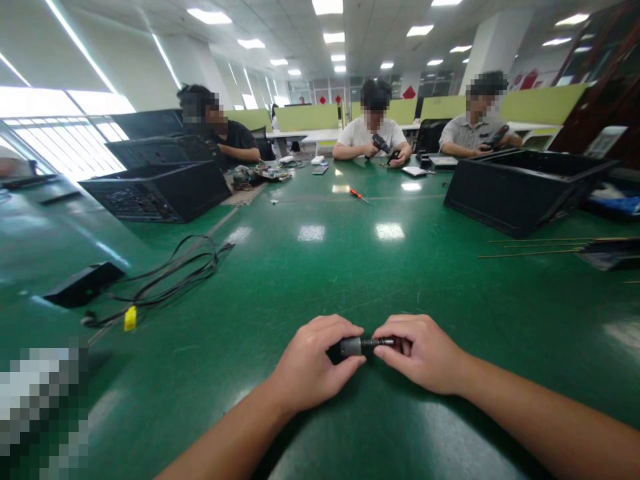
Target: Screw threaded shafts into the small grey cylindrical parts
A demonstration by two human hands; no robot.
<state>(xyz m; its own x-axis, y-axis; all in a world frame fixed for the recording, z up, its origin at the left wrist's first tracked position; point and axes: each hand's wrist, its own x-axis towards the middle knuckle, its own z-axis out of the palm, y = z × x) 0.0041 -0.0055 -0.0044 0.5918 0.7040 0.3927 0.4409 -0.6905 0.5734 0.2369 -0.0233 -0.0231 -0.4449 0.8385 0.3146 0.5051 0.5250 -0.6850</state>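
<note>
Both of my hands rest on the green table [320, 267] near its front edge, meeting around one small dark tool [357, 347] with a grey metal collar. My left hand [313, 363] is closed round its thicker black end. My right hand [423, 353] pinches the thinner dark shaft that sticks out to the right. Most of the tool is hidden inside my fingers, so its full shape cannot be made out.
A black power brick [83, 283] with looped cables [175, 270] and a yellow tag [131, 318] lies at left. Open black computer cases stand at left [155, 190] and right [520, 190]. Thin rods [535, 252] lie at right, a red screwdriver [358, 195] mid-table. Three people sit at the far side.
</note>
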